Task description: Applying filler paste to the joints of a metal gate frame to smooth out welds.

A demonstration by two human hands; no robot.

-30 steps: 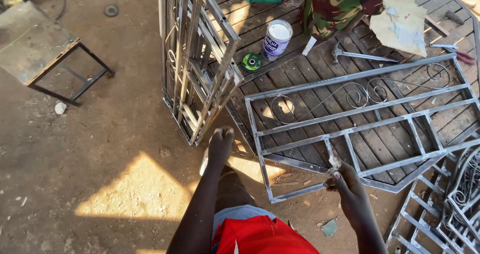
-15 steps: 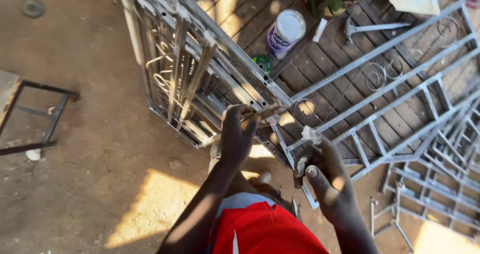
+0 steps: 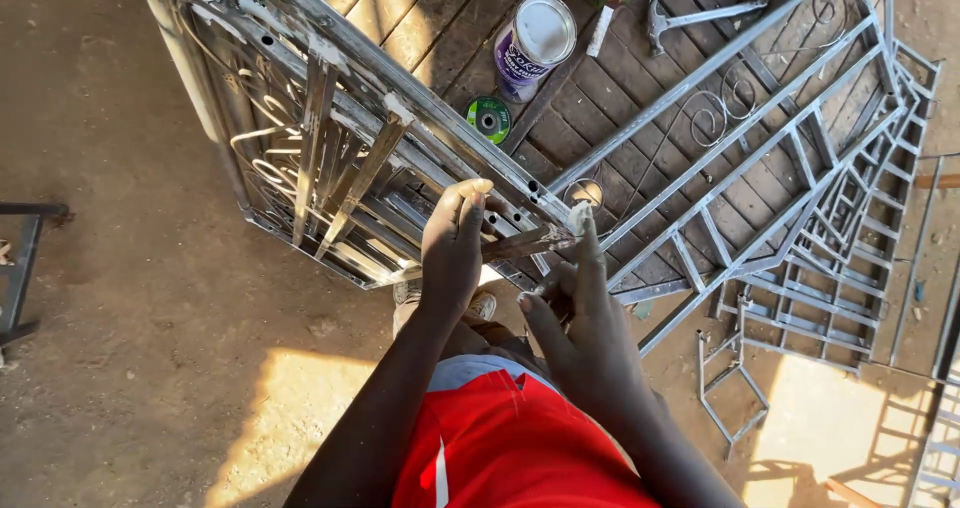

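My left hand (image 3: pixel 455 243) is shut around a short, paint-streaked metal piece (image 3: pixel 530 240) held level in front of me. My right hand (image 3: pixel 580 318) is at the right end of the same piece, its forefinger raised along it and the other fingers curled near the tip. Just beyond both hands stands a stack of grey metal window frames (image 3: pixel 330 138) with scroll work, leaning upright. A larger grey frame (image 3: pixel 740 158) lies flat to the right on a wooden pallet (image 3: pixel 600 98).
A paint tin (image 3: pixel 535 46), a green grinding disc (image 3: pixel 489 118) and a hammer (image 3: pixel 690 16) lie on the pallet beyond the frames. More grille frames (image 3: pixel 850 248) are stacked at the right. A dark metal stand (image 3: pixel 20 268) sits at the left on the dirt floor.
My view has swung closer over the upright frames. Both hands have come up together from the flat frame's corner and now hold the short metal piece between them.
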